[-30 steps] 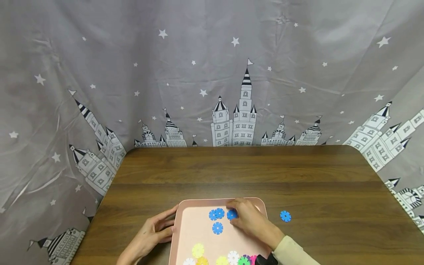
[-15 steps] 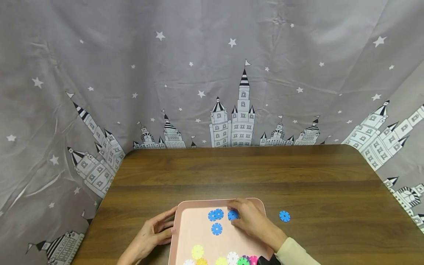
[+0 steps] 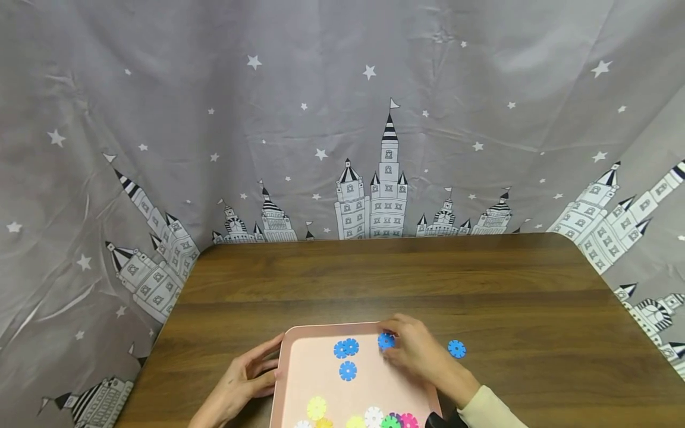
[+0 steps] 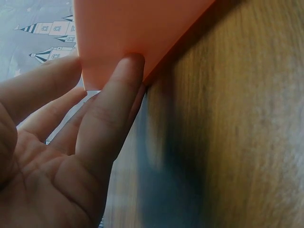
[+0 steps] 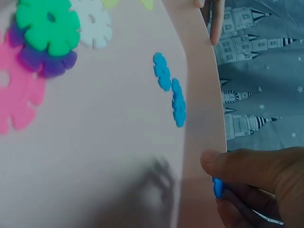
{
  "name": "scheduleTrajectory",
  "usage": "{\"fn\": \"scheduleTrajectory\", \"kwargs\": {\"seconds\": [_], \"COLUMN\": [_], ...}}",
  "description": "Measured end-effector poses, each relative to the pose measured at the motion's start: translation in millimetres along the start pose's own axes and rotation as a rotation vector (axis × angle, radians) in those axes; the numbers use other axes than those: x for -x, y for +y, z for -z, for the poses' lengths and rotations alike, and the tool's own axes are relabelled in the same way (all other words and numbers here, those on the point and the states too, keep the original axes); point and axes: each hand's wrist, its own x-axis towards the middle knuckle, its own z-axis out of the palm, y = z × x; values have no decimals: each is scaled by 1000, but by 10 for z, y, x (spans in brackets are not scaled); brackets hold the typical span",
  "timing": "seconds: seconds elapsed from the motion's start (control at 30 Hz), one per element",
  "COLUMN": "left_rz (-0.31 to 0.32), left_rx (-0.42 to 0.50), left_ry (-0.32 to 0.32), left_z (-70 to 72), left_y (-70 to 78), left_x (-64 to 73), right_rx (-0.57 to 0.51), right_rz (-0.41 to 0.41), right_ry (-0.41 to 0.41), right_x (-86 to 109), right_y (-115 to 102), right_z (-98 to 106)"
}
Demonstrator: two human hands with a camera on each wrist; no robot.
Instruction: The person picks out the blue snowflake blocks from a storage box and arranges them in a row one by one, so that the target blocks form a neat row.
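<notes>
My right hand (image 3: pixel 420 351) pinches a blue notched plastic disc (image 3: pixel 386 340) between thumb and fingertips, over the back right part of the pink tray (image 3: pixel 307 371). In the right wrist view, only a sliver of that blue disc (image 5: pixel 217 189) shows below the thumb, near the tray wall (image 5: pixel 202 104). At the tray's left side, my left hand (image 3: pixel 238 377) touches the outer wall with fairly straight fingers. The left wrist view shows its fingertips at a corner of the pink wall (image 4: pixel 137 28). Inside the tray, a single blue disc (image 3: pixel 348 371) lies in front of an overlapping blue pair (image 3: pixel 350 346).
Yellow (image 3: pixel 317 408), white (image 3: pixel 373 417), green (image 3: pixel 390 422) and pink discs (image 3: pixel 409 421) lie toward the tray's near end. Another blue disc (image 3: pixel 457 348) lies on the wooden table (image 3: pixel 374 279), right of the tray. A grey curtain (image 3: pixel 299 71) hangs behind.
My right hand has shifted right and slightly back with the blue disc, farther from the other blue discs. My left hand stays at the tray's side.
</notes>
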Motion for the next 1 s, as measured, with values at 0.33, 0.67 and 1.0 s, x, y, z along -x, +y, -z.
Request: {"fn": "scheduleTrajectory", "kwargs": {"seconds": [0.33,0.67,1.0], "left_rz": [37,31,2], "left_rx": [-12,-1,-43], "left_ry": [4,-1,-14], "left_z": [21,19,11], "left_y": [12,-4,6], "left_x": [11,0,-2], "right_rx": [-2,-10,-16], "right_rz": [-62,-39,-49], "right_ry": [40,106,165], "right_x": [95,214,332], "right_y": [49,180,250], "right_z": [173,316,461]}}
